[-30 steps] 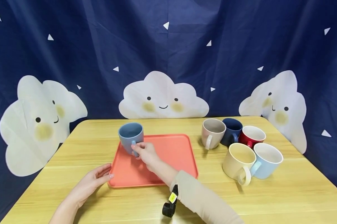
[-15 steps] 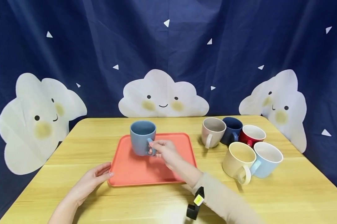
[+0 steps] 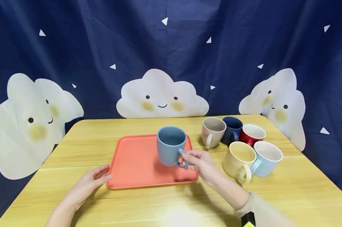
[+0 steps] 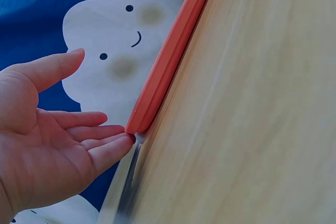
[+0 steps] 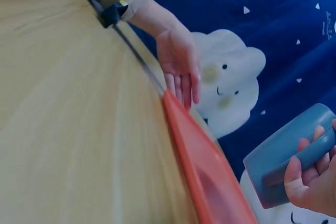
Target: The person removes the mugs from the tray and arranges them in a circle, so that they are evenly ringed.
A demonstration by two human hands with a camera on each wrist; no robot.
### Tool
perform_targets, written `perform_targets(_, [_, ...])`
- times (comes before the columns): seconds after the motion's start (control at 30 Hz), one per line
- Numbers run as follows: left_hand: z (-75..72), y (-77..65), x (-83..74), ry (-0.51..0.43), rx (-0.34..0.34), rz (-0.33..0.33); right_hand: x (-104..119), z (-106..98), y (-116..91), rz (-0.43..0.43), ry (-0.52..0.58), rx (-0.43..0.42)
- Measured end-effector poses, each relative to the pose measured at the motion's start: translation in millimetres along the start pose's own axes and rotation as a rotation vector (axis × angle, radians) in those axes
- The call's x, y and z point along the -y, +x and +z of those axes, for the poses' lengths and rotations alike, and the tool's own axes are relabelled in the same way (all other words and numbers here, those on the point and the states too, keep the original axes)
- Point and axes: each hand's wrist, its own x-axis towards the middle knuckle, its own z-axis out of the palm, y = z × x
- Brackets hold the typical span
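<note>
A blue-grey mug [image 3: 169, 148] hangs upright over the right part of the coral-red tray [image 3: 134, 164]. My right hand [image 3: 202, 164] grips it by the handle, thumb and fingers round it. In the right wrist view the mug [image 5: 283, 156] is clear of the tray [image 5: 205, 156]. At the tray's left edge my left hand [image 3: 88, 183] touches the rim with its fingertips. The left wrist view shows that hand [image 4: 58, 140] palm up, fingers extended, their tips against the tray's corner [image 4: 157, 93].
To the right stand several mugs: a taupe one [image 3: 212, 135], a navy one [image 3: 230, 132], a red one [image 3: 251, 134], a cream one [image 3: 236, 160] and a light blue one [image 3: 266, 159]. They rest on a wooden table [image 3: 159, 208]. Behind hangs a navy curtain [image 3: 97, 47] with clouds.
My right hand has carried the blue-grey mug rightward, from the tray's left back corner to over its right part. The left hand stays at the tray's left edge.
</note>
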Motion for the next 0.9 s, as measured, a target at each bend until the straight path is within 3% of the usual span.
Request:
perform_targets(0.23, [-1.0,0.1,0.0,0.007,0.002,0.001,2.9,-30.5,-38.6,-0.014,-0.09,-0.049])
perform_targets(0.53, [-0.6,-0.9,3.4,-0.006,-0.003,0.002,-4.1,-61.9,-75.2,-0.051,-0.027,-0.024])
perform_targets(0.73, [-0.7,-0.3,3.2,-0.01,-0.004,0.003,-7.5,-74.1,-87.8,-0.011,-0.026,-0.131])
perform_targets(0.9, [-0.8,0.0,2.1,-0.015,0.001,0.003,-10.8,-76.3,-91.6,-0.029,-0.049,-0.222])
